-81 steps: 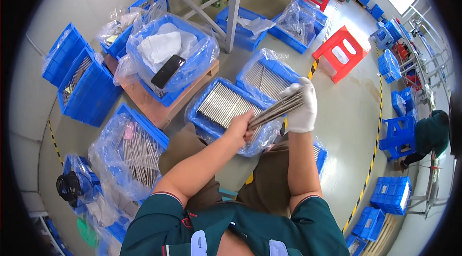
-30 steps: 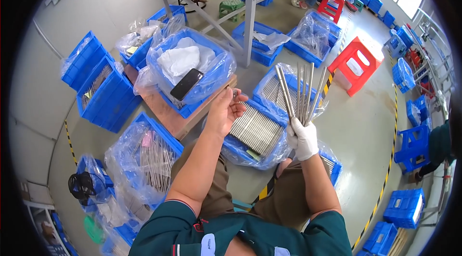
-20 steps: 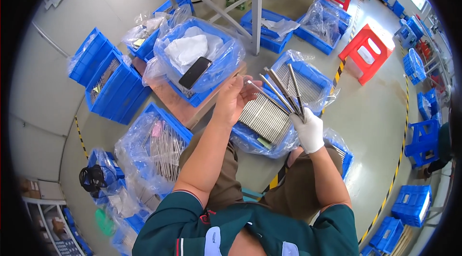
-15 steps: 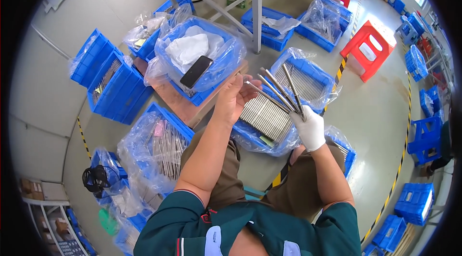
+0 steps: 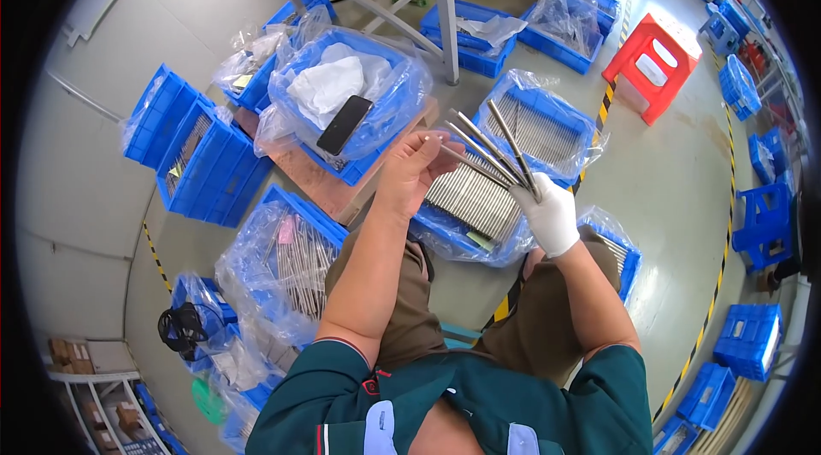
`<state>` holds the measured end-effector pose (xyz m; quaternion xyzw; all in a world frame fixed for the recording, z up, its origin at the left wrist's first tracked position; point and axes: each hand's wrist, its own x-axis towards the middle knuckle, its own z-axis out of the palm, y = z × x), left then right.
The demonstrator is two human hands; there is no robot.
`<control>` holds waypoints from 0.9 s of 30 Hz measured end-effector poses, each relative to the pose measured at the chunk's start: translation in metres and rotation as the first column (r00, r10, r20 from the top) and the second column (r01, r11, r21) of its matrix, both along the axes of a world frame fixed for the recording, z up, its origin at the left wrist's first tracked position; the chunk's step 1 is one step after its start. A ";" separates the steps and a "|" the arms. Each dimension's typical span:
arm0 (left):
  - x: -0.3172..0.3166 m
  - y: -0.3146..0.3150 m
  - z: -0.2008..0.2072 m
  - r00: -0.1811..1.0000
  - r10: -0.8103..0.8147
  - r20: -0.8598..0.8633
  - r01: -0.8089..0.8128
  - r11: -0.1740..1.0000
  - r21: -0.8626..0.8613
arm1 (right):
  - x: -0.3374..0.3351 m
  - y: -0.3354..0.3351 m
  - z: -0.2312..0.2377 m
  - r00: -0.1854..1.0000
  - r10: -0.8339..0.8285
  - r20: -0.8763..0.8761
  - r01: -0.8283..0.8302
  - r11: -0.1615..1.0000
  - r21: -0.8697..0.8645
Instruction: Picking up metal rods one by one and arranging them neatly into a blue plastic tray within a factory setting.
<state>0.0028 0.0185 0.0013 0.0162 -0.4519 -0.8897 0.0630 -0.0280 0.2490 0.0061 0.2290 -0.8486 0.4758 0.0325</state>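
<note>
Several thin metal rods (image 5: pixel 492 144) fan out from my right hand (image 5: pixel 551 219), which wears a white glove and is closed round their lower ends. My bare left hand (image 5: pixel 410 171) pinches the far end of the leftmost rod between thumb and fingers. Beneath my hands, a plastic-lined blue crate (image 5: pixel 447 237) holds metal rods in neat rows. Just behind it is another blue crate (image 5: pixel 523 89) of similar rods. Left of my legs, a bagged crate contains loosely heaped rods (image 5: pixel 305 265) with a pink slip on top.
A black phone (image 5: pixel 345 125) rests on a plastic-lined crate upon a brown board (image 5: pixel 310 186). Stacked blue crates (image 5: pixel 215 173) stand at left. A red stool (image 5: pixel 654 68) is at the right rear, near striped floor tape. A table leg (image 5: pixel 445 19) rises ahead.
The view has shifted slightly, so surroundings sit a little higher in the picture. Both hands keep their hold on the rods, with little visible movement.
</note>
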 end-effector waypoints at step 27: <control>-0.003 -0.009 0.004 0.980 0.199 0.001 -0.198 0.974 -0.112 | 0.002 -0.001 -0.001 0.784 0.209 0.584 -0.034 0.954 -0.297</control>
